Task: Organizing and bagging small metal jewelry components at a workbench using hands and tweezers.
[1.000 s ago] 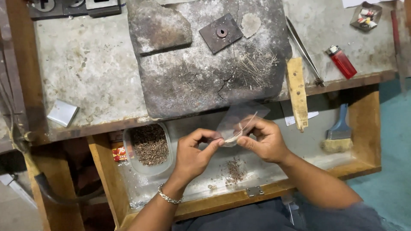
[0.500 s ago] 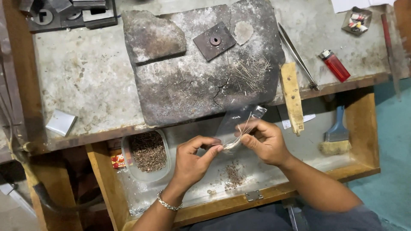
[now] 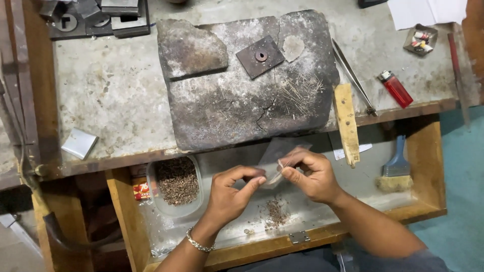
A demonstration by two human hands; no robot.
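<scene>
My right hand (image 3: 313, 174) pinches a small clear plastic pouch (image 3: 280, 157) by its lower edge, held above the open drawer (image 3: 418, 201). My left hand (image 3: 233, 194) sits just to its left, thumb and forefinger closed near the pouch's corner; whether they grip it is unclear. A bracelet is on the left wrist. Below the hands a small heap of brownish metal bits (image 3: 276, 211) lies on the drawer floor.
A clear tub of the same brown bits (image 3: 176, 182) stands at the drawer's left. A brush (image 3: 396, 171) lies at its right. On the bench sit a dark stone slab (image 3: 242, 85), a wooden peg (image 3: 347, 123), tweezers (image 3: 353, 78), a red lighter (image 3: 396, 89) and a metal block (image 3: 79, 143).
The pouch has dropped lower and folded closer between the hands. My left fingers have come up to its corner. The view has shifted slightly.
</scene>
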